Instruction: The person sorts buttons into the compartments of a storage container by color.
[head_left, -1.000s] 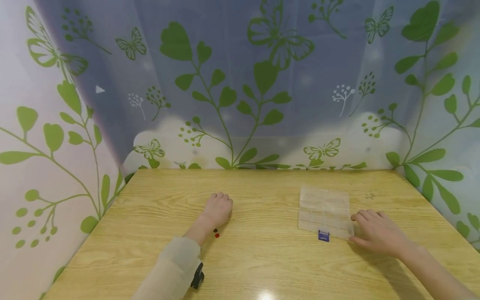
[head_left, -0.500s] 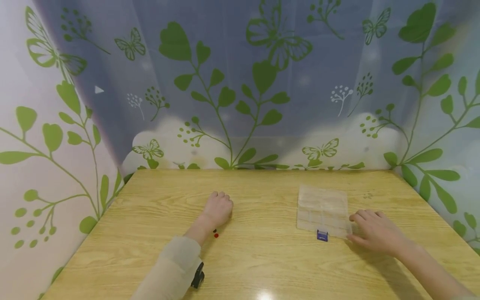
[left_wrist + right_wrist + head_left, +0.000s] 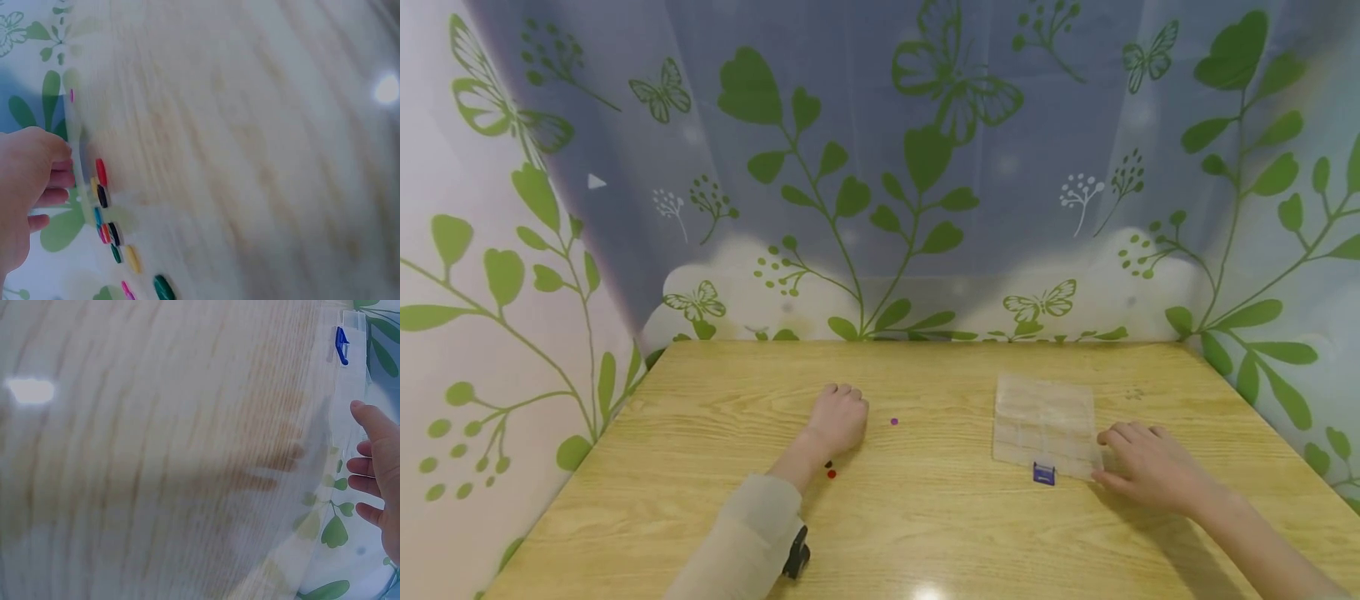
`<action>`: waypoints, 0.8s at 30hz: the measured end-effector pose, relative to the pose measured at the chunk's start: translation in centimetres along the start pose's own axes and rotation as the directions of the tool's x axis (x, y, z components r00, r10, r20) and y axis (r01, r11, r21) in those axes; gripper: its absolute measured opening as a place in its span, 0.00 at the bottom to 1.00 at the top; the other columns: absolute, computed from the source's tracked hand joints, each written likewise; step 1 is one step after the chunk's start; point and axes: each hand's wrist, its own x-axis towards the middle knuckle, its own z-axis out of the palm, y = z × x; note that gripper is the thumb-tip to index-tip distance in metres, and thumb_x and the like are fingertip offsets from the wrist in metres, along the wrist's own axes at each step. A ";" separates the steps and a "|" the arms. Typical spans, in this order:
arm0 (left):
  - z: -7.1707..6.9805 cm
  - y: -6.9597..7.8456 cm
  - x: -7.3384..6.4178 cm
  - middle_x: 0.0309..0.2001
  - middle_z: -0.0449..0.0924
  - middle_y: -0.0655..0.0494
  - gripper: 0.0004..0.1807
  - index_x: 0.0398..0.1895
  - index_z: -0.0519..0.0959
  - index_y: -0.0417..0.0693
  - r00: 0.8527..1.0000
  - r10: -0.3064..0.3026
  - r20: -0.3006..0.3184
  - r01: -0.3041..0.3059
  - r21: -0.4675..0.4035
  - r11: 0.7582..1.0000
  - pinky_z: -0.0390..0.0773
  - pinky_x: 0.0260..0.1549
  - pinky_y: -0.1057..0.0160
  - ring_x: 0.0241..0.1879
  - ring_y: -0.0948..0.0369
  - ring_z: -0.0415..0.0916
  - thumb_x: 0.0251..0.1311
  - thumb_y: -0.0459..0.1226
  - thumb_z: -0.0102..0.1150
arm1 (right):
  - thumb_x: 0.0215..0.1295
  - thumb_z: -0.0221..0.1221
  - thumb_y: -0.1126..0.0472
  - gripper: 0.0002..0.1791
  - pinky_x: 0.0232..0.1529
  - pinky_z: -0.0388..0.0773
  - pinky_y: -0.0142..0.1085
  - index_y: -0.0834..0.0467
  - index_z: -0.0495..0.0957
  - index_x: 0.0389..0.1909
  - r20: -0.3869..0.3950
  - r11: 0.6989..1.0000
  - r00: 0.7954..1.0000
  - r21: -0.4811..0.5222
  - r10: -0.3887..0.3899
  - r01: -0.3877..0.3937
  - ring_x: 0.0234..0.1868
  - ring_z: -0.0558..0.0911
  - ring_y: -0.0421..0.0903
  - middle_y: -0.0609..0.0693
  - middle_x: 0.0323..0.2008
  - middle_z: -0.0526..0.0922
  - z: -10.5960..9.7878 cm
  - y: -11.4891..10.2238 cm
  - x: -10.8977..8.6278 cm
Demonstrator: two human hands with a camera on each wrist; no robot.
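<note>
My left hand (image 3: 838, 419) lies low over the left-middle table with its fingers loosely curled, and nothing shows between thumb and fingers (image 3: 59, 179). Several small coloured oval pieces sit beside it in the left wrist view, among them a red one (image 3: 101, 172), a black one (image 3: 102, 196) and a dark green one (image 3: 164, 287). Just right of the hand is a single purple piece (image 3: 894, 422). On the right stands a clear plastic compartment box (image 3: 1045, 417) with a blue latch (image 3: 1043, 473). My right hand (image 3: 1153, 467) has relaxed fingers, their tips right at the box's right edge.
Some tiny pale items (image 3: 1134, 393) lie behind the right hand. A black device (image 3: 796, 552) is worn at the left sleeve. The wooden table (image 3: 940, 517) ends at a curtain (image 3: 1000, 208) with leaves and butterflies.
A purple piece now shows on the table just right of the left hand, where none showed before. Both hands and the box stay nearly in place; the view shifts slightly.
</note>
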 end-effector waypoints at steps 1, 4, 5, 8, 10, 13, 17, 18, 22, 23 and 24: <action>-0.1 0.1 0.1 0.26 0.75 0.57 0.06 0.23 0.80 0.47 1.000 0.007 -0.014 -0.007 -0.010 1.000 0.72 0.39 0.59 0.32 0.59 0.72 0.55 0.35 0.54 | 0.49 0.67 0.48 0.21 0.36 0.72 0.52 0.59 0.76 0.37 -0.002 1.000 1.000 -0.001 0.000 0.000 0.37 0.77 0.54 0.51 0.35 0.77 0.0 0.0 0.0; -0.4 0.5 0.5 0.27 0.75 0.57 0.07 0.22 0.79 0.48 0.998 0.035 -0.054 -0.037 -0.031 0.999 0.72 0.39 0.59 0.33 0.58 0.73 0.55 0.36 0.55 | 0.48 0.67 0.48 0.22 0.36 0.72 0.52 0.59 0.76 0.37 -0.009 1.000 1.000 0.000 -0.003 0.003 0.37 0.77 0.54 0.51 0.34 0.77 0.1 0.1 -0.1; -0.6 0.6 0.6 0.27 0.75 0.57 0.06 0.22 0.78 0.48 0.997 0.043 -0.060 -0.045 -0.031 0.999 0.71 0.39 0.59 0.33 0.58 0.73 0.55 0.37 0.55 | 0.48 0.67 0.48 0.22 0.36 0.72 0.52 0.59 0.76 0.37 -0.008 1.000 1.000 0.001 -0.004 0.004 0.37 0.78 0.54 0.51 0.34 0.77 0.1 0.1 -0.2; -0.8 1.2 0.9 0.27 0.75 0.57 0.06 0.23 0.78 0.48 0.997 0.061 -0.057 -0.063 -0.037 0.997 0.70 0.38 0.59 0.34 0.58 0.72 0.54 0.38 0.56 | 0.49 0.67 0.48 0.21 0.36 0.72 0.52 0.59 0.76 0.37 0.000 1.000 1.000 0.009 -0.001 0.001 0.37 0.78 0.54 0.51 0.35 0.77 0.1 0.1 -0.2; -0.8 1.6 1.0 0.28 0.75 0.57 0.07 0.23 0.79 0.48 0.996 0.075 -0.051 -0.077 -0.033 0.997 0.71 0.38 0.60 0.34 0.58 0.73 0.55 0.38 0.55 | 0.49 0.67 0.48 0.21 0.36 0.72 0.52 0.59 0.76 0.37 0.002 1.000 1.000 0.012 -0.002 0.002 0.37 0.78 0.54 0.51 0.35 0.77 0.1 0.1 -0.2; -0.8 2.0 1.3 0.28 0.76 0.58 0.07 0.24 0.80 0.48 0.994 0.097 -0.047 -0.099 -0.038 0.994 0.72 0.38 0.60 0.34 0.59 0.74 0.55 0.37 0.55 | 0.49 0.67 0.48 0.21 0.36 0.73 0.51 0.59 0.76 0.37 -0.007 1.000 1.000 0.009 -0.009 0.009 0.37 0.77 0.53 0.51 0.34 0.77 0.1 0.2 -0.2; -0.9 2.4 1.6 0.29 0.76 0.58 0.06 0.25 0.81 0.48 0.992 0.116 -0.046 -0.118 -0.036 0.992 0.72 0.37 0.60 0.34 0.59 0.73 0.55 0.37 0.55 | 0.49 0.67 0.48 0.22 0.35 0.73 0.51 0.59 0.76 0.37 -0.015 1.000 1.000 0.002 -0.014 0.014 0.37 0.77 0.52 0.50 0.34 0.77 0.1 0.2 -0.2; -1.0 2.5 1.6 0.29 0.76 0.58 0.06 0.25 0.80 0.49 0.992 0.118 -0.046 -0.120 -0.033 0.992 0.72 0.37 0.60 0.34 0.59 0.73 0.55 0.37 0.55 | 0.49 0.67 0.48 0.22 0.35 0.73 0.50 0.59 0.76 0.37 -0.015 1.000 1.000 0.001 -0.013 0.013 0.36 0.77 0.52 0.50 0.34 0.77 0.0 0.2 -0.2; -0.9 2.7 1.8 0.28 0.76 0.58 0.08 0.24 0.80 0.50 0.990 0.129 -0.050 -0.129 -0.006 0.992 0.71 0.36 0.60 0.33 0.59 0.73 0.57 0.38 0.53 | 0.50 0.67 0.48 0.22 0.36 0.73 0.51 0.59 0.76 0.38 -0.005 1.000 1.000 0.006 -0.006 0.006 0.37 0.77 0.51 0.50 0.35 0.77 0.0 0.2 -0.2; -0.9 2.7 1.8 0.28 0.76 0.58 0.08 0.24 0.80 0.50 0.990 0.134 -0.048 -0.134 0.002 0.991 0.70 0.36 0.60 0.32 0.59 0.72 0.57 0.38 0.53 | 0.50 0.66 0.48 0.22 0.36 0.73 0.51 0.59 0.76 0.38 -0.001 1.000 1.000 0.006 -0.005 0.005 0.37 0.77 0.51 0.50 0.35 0.77 0.0 0.2 -0.2; -0.8 2.7 1.9 0.28 0.75 0.58 0.08 0.24 0.81 0.51 0.990 0.138 -0.043 -0.138 0.008 0.990 0.70 0.36 0.60 0.32 0.59 0.72 0.58 0.38 0.53 | 0.50 0.66 0.48 0.22 0.36 0.73 0.51 0.59 0.76 0.38 0.002 1.000 1.000 0.005 -0.004 0.004 0.37 0.77 0.51 0.50 0.35 0.77 0.0 0.2 -0.2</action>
